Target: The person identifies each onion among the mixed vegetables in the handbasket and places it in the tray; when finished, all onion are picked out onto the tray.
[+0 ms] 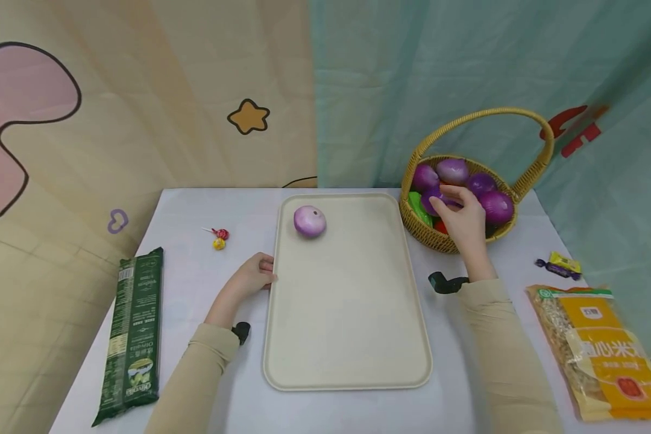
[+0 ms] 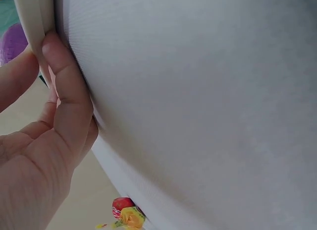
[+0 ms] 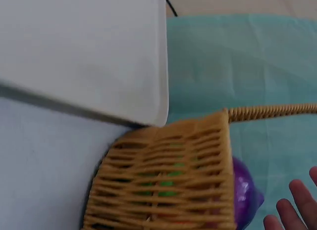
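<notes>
At the left rim of a cream rectangular tray, my left hand pinches the edge between thumb and fingers, as the left wrist view shows up close. One purple onion lies in the tray's far left corner. Over a wicker basket on the right, my right hand reaches down with thumb and fingers spread beside a purple onion. In the right wrist view the fingers are apart from the onion at the basket rim.
More purple onions, a green vegetable and something red fill the basket, whose tall handle arches above. Left lie a green noodle packet and wrapped candies; right, small candies and a yellow food bag.
</notes>
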`<move>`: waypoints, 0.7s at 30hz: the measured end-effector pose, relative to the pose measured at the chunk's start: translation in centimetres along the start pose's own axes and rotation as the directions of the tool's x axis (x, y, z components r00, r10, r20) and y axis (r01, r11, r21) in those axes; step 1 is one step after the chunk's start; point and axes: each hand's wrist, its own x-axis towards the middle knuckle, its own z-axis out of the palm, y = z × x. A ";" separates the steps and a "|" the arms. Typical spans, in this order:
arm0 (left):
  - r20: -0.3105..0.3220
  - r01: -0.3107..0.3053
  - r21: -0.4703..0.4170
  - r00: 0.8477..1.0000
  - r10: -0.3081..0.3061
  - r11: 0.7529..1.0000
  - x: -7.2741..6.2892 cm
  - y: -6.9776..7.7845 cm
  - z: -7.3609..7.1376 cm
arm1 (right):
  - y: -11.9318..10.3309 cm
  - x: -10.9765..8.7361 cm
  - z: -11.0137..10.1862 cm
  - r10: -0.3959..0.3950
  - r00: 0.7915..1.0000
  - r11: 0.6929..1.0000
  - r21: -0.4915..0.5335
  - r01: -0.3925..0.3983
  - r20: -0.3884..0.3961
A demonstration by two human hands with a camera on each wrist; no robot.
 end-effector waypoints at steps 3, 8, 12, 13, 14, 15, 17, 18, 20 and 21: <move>-0.002 -0.002 -0.002 1.000 0.002 1.000 0.0 0.0 0.0 | 1.1 0.7 -0.8 0.046 0.999 0.999 -0.029 -0.046 -0.019; 0.000 -0.006 -0.001 1.000 0.006 1.000 -0.1 0.1 0.0 | 2.6 1.4 -1.0 0.112 0.994 0.992 -0.067 -0.111 0.008; -0.005 0.004 -0.004 1.000 -0.004 1.000 -0.1 0.0 0.1 | 3.6 1.9 -0.4 0.129 0.991 0.988 -0.087 -0.126 0.029; -0.008 0.010 -0.005 1.000 -0.010 1.000 0.0 0.0 0.2 | 3.7 2.0 -0.2 0.131 0.991 0.987 -0.094 -0.128 0.033; -0.009 0.009 -0.003 1.000 -0.009 1.000 0.0 0.0 0.2 | 3.9 2.1 0.0 0.135 0.990 0.986 -0.103 -0.131 0.033; -0.010 0.010 -0.003 1.000 -0.010 1.000 0.0 0.0 0.2 | 4.1 2.1 0.2 0.135 0.990 0.985 -0.111 -0.131 0.031; -0.010 0.007 0.000 1.000 -0.007 1.000 0.0 0.0 0.2 | 4.4 2.2 0.4 0.136 0.990 0.983 -0.123 -0.132 0.023; -0.009 0.006 0.002 1.000 -0.006 1.000 0.0 0.0 0.2 | 4.5 2.3 0.4 0.136 0.991 0.983 -0.126 -0.132 0.017; -0.004 0.003 0.006 1.000 -0.003 1.000 -0.1 0.0 0.2 | 4.6 2.4 0.5 0.133 0.991 0.982 -0.132 -0.131 0.007; -0.002 0.002 0.006 1.000 -0.002 1.000 -0.1 0.1 0.1 | 4.6 2.4 0.5 0.132 0.991 0.982 -0.138 -0.130 0.005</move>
